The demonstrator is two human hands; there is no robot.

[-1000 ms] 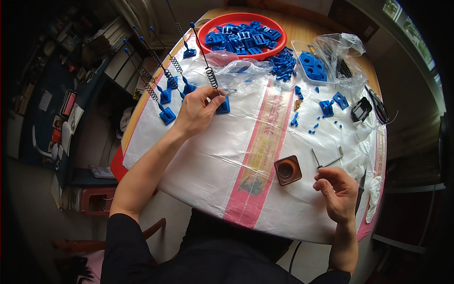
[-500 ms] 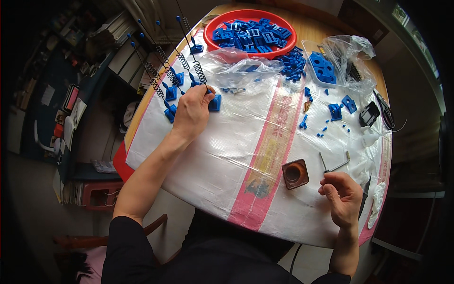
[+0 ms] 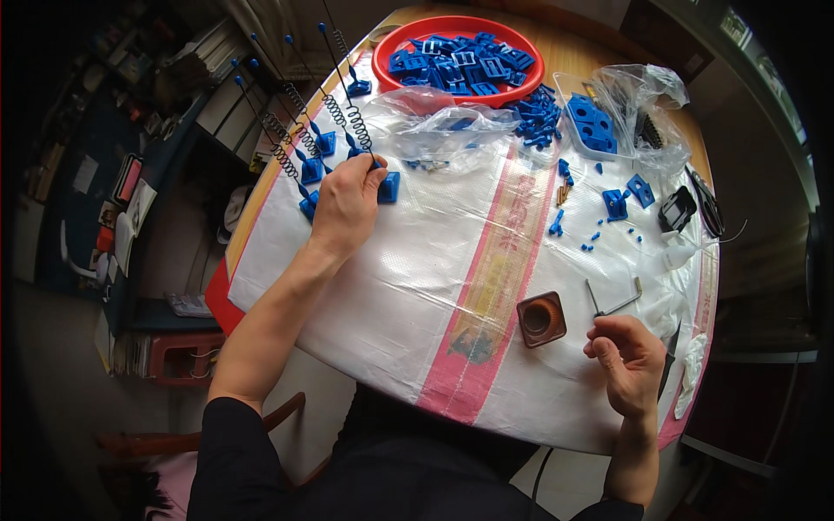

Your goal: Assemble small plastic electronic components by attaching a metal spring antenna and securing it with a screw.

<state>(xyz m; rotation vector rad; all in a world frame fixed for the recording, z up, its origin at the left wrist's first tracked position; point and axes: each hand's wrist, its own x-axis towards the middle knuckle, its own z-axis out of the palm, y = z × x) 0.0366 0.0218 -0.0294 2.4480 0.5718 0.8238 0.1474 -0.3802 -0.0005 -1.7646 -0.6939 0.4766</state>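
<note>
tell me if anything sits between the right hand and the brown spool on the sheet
Nothing visible does. The right hand rests just right of the brown spool, with only bare white sheet between them; the hex key lies above that gap.

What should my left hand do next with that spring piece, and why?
Probably let go and draw back: the left hand rests on a blue base whose spring rod already stands upright beside the other finished ones, while the right hand waits by the hex key.

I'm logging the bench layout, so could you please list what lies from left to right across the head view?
Left hand on a blue spring base → brown square part → hex key → black clip.
</note>
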